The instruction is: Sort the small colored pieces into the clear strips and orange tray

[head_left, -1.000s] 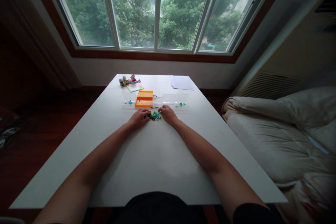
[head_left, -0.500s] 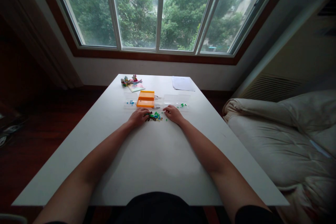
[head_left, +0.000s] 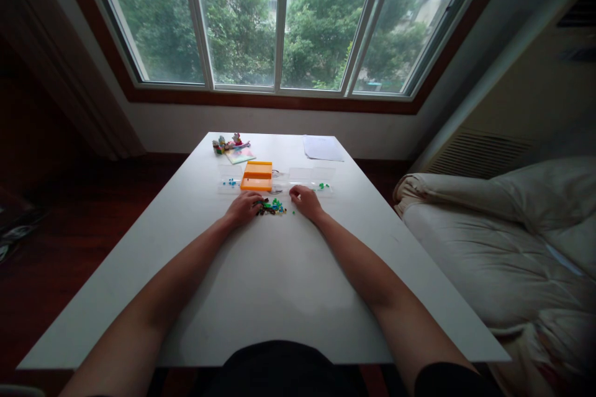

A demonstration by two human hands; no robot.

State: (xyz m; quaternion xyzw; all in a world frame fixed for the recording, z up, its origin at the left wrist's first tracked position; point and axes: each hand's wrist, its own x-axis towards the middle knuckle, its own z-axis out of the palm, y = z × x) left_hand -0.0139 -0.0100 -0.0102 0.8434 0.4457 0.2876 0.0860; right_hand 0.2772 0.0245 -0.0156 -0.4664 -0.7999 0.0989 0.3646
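Note:
A small pile of green, blue and dark little pieces point(head_left: 272, 206) lies on the white table point(head_left: 261, 285) between my hands. My left hand point(head_left: 243, 206) rests on the table with its fingers curled, its fingertips touching the pile's left edge. My right hand point(head_left: 305, 201) lies just right of the pile, fingers bent, slightly apart from it. Whether either hand holds a piece is too small to see. Behind the pile stands an orange box point(head_left: 256, 176) between two clear trays: the left clear tray point(head_left: 229, 180) holds blue bits, the right clear tray point(head_left: 311, 178) holds green bits.
At the table's far edge are a small colourful toy build point(head_left: 226, 142) on a booklet point(head_left: 239, 154) and a sheet of white paper point(head_left: 322, 147). A cream quilted bed point(head_left: 503, 242) sits at the right. A big window point(head_left: 279, 18) faces me.
My right hand has drawn away from the pile to the right, leaving a few loose pieces beside it. My left hand has stayed at the pile's left edge.

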